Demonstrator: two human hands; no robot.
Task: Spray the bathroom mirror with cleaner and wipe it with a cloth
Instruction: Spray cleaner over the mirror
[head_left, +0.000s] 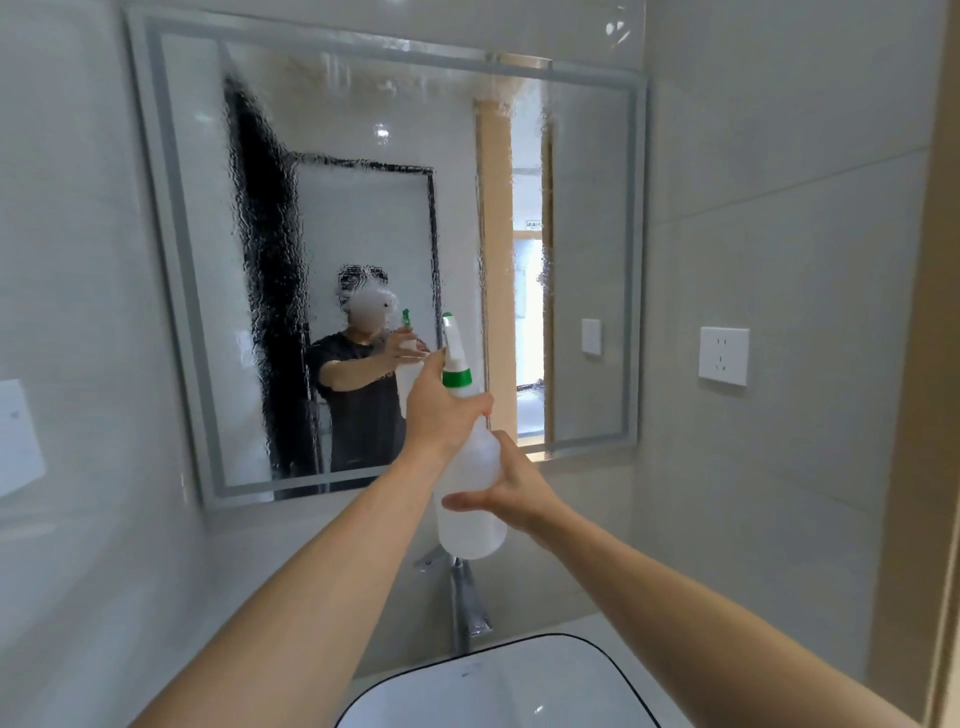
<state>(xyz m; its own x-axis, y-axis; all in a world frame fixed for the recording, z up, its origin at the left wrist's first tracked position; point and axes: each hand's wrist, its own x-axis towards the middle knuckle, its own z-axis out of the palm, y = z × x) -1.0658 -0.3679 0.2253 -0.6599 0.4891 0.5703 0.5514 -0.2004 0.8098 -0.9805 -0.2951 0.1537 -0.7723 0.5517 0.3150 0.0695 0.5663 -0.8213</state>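
The mirror (363, 218) on the wall above the sink (519, 680) is already streaked with running cleaner. The spray bottle (470, 488) is gripped at its neck by the left hand (441, 410) and steadied below by the right hand (511, 491), fingers extended. No cloth is seen; wiping remains.

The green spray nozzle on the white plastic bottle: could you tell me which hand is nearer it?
Left. The left hand grips the neck just below the green spray nozzle; the right hand supports the body lower down.

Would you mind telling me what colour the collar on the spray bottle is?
Green, on the spray bottle; its collar shows clearly in the head view.
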